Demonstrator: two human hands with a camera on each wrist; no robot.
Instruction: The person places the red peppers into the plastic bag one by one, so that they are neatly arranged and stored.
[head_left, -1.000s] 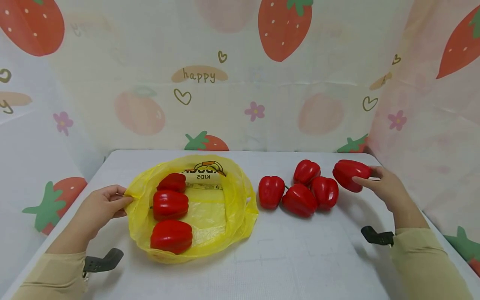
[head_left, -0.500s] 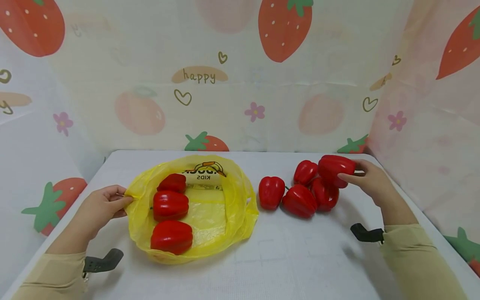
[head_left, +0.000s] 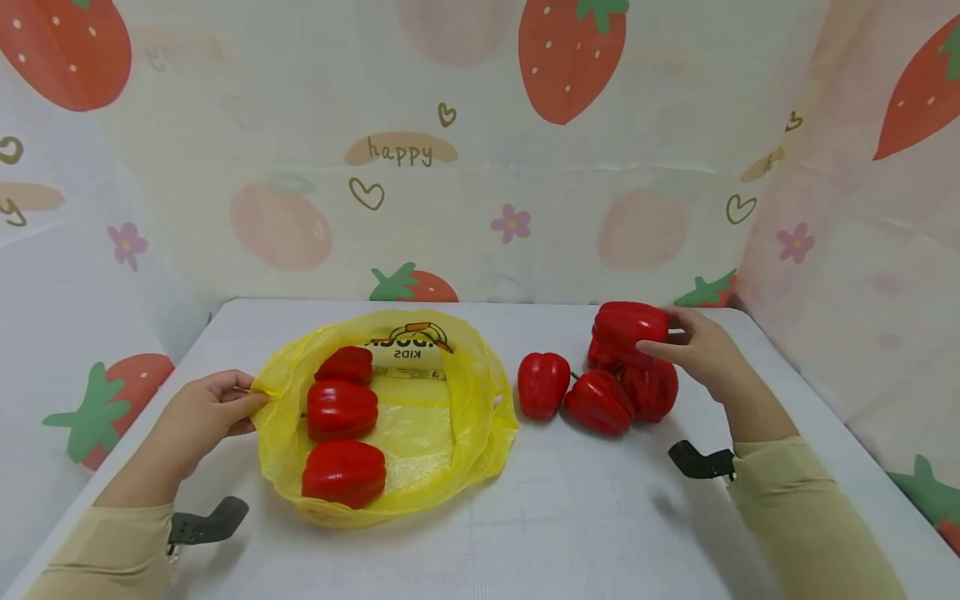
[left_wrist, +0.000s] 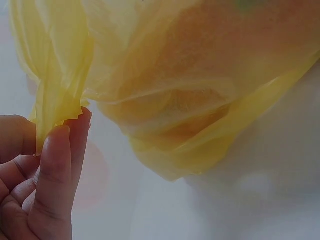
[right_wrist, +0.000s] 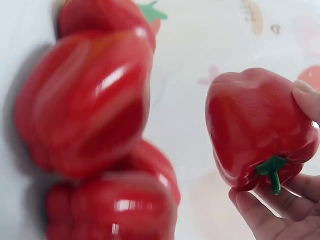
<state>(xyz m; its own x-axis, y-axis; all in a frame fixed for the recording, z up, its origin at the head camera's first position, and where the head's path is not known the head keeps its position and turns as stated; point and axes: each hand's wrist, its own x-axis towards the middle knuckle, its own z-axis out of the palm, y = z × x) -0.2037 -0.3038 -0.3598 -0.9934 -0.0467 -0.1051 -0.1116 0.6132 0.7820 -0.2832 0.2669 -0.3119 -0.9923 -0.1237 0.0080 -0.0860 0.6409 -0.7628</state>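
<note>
My left hand (head_left: 201,417) pinches the left rim of a yellow plastic bag (head_left: 480,433), and the left wrist view shows the gathered film between thumb and fingers (left_wrist: 57,155). The bag's mouth faces up, with three red bell peppers (head_left: 342,410) lying along its left side. On the right, my right hand (head_left: 697,346) holds another red bell pepper (head_left: 626,325) up over a group of peppers. Its green stem (right_wrist: 272,170) points toward the wrist camera. Beneath it lie several red bell peppers (head_left: 598,403), one partly hidden by the held one.
A white-covered table (head_left: 555,517) carries everything. Behind it and along the sides hang sheets (head_left: 450,225) printed with strawberries. One bell pepper (head_left: 543,385) lies between the bag and the group.
My right hand has carried its bell pepper leftward, from beside the group to above the group's back peppers. The left hand and the bag have stayed in place.
</note>
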